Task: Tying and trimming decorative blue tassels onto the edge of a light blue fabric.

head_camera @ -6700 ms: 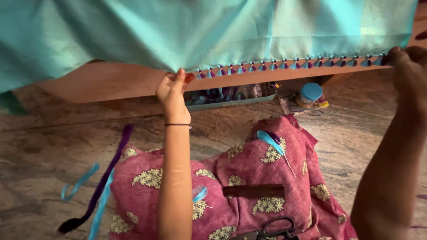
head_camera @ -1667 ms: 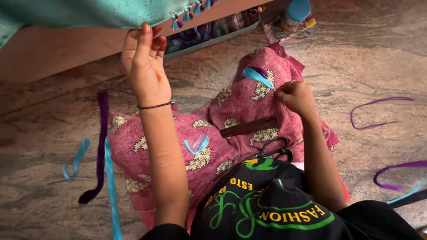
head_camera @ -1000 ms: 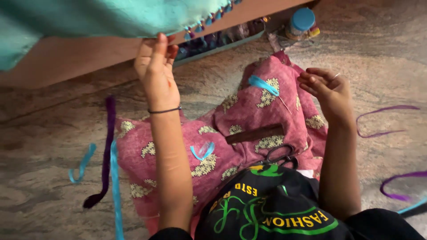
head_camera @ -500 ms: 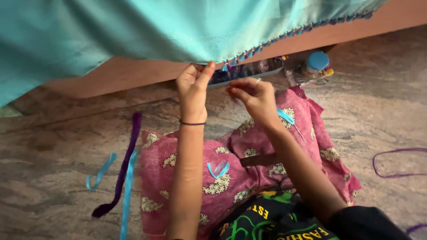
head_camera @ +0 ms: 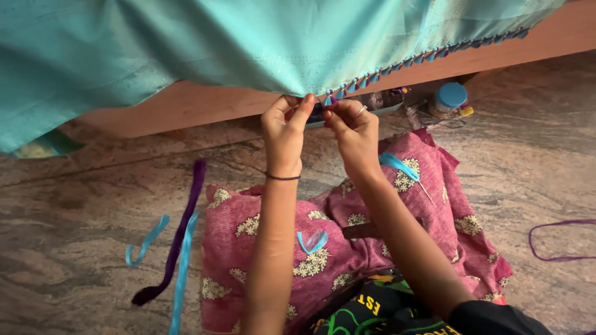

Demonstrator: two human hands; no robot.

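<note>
A teal cloth [head_camera: 261, 43] hangs over a wooden edge, its lower hem trimmed with small blue and purple tassels [head_camera: 397, 65]. My left hand [head_camera: 284, 127] pinches the hem at its lowest point, thumb and fingers closed on the fabric. Right beside it my right hand [head_camera: 354, 127], with a ring on one finger, grips the hem and a small tassel there. Both arms reach up over a pink cloth with pale flower prints [head_camera: 335, 248] spread on the floor.
The wooden frame [head_camera: 205, 105] runs across the top, above the stone floor [head_camera: 74, 211]. A purple thread bundle [head_camera: 180, 236] and light blue threads [head_camera: 183, 273] lie at left. A blue-lidded jar [head_camera: 448, 99] stands at right, and a purple thread loop [head_camera: 559, 239] lies at far right.
My right hand came up off the pink cloth and joined the left at the hem. The view tilted upward, showing more of the teal cloth.
</note>
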